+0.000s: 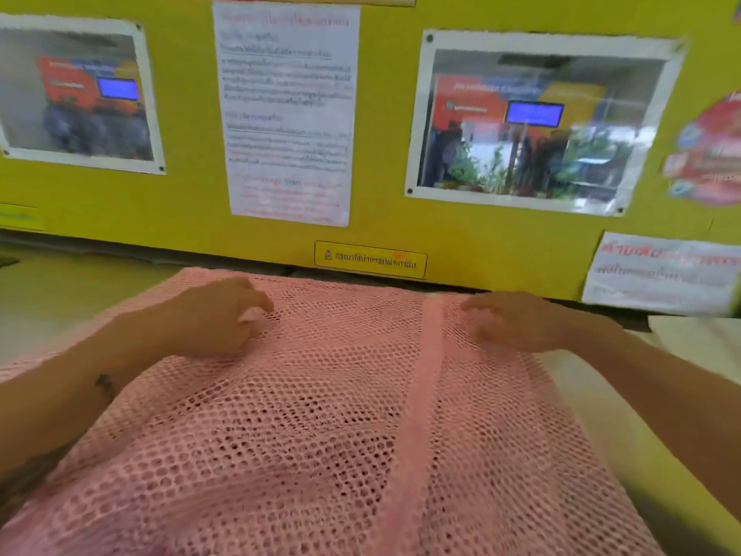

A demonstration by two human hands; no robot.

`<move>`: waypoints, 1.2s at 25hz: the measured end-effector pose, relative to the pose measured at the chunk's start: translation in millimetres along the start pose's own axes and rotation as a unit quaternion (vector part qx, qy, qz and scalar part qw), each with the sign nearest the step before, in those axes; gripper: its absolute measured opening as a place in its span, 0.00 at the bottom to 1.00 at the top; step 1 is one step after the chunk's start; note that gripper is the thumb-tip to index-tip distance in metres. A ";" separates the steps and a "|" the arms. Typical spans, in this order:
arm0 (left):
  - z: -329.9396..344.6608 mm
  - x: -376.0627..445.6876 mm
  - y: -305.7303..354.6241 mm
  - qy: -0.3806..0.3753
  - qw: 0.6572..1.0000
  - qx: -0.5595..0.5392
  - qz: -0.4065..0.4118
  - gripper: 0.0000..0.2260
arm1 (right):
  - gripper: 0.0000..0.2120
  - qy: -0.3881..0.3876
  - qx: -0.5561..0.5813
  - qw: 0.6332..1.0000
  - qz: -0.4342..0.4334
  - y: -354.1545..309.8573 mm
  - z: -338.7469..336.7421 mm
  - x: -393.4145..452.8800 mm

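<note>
A large pink mesh cloth (328, 427) lies spread over a yellow-green counter (60, 286), with a solid pink band (425, 387) running from its far edge toward me. My left hand (216, 315) rests on the cloth's far left part, fingers bent with the tips on the mesh. My right hand (513, 321) lies on the far right part, just right of the band, fingers loosely spread on the mesh. Neither hand plainly grips the cloth.
A yellow wall (385, 230) stands right behind the counter, hung with two photos (533, 122), a white text sheet (288, 114) and notices (657, 270). White paper (697, 339) lies on the counter to the right of the cloth.
</note>
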State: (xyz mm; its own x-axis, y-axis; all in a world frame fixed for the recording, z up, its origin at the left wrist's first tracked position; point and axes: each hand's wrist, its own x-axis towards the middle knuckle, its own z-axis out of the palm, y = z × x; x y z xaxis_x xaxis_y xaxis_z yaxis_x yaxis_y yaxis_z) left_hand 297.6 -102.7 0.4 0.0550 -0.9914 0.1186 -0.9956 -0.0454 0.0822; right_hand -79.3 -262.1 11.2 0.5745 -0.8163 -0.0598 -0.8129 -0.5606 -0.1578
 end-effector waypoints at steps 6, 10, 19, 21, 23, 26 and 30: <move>-44.4 -49.0 137.1 0.035 0.992 -0.098 0.068 0.05 | 0.19 0.003 -0.053 0.997 -0.059 40.5 -37.8 3.5; -35.7 -94.9 264.0 -0.115 0.988 -0.092 0.052 0.18 | 0.17 -0.013 -0.093 0.988 -0.124 55.1 -22.4 12.1; -12.9 -127.9 308.6 -0.065 0.989 -0.031 -0.126 0.10 | 0.05 0.062 -0.133 0.968 -0.204 69.0 -22.0 38.7; -24.8 -126.8 316.2 -0.022 0.990 -0.060 -0.122 0.09 | 0.05 0.091 -0.124 0.967 -0.202 72.1 -32.7 40.8; -33.7 -119.9 328.7 0.005 0.990 -0.079 -0.114 0.10 | 0.04 0.083 -0.121 0.972 -0.186 76.2 -42.1 40.5; -28.9 -105.6 349.1 -0.047 0.989 -0.116 -0.077 0.10 | 0.05 0.037 -0.182 0.970 -0.155 86.4 -44.5 39.1; 2.2 -89.7 352.7 -0.085 0.984 -0.148 -0.053 0.11 | 0.09 0.003 -0.231 0.963 -0.137 95.8 -35.0 33.3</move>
State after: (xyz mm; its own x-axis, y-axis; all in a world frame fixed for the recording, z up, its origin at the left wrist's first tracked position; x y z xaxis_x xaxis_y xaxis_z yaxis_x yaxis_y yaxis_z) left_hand -58.7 -30.0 16.6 0.1191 -0.9903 -0.0710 -0.9177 -0.1371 0.3728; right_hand -141.4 -347.9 28.6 0.7739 -0.6292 -0.0725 -0.5876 -0.7560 0.2886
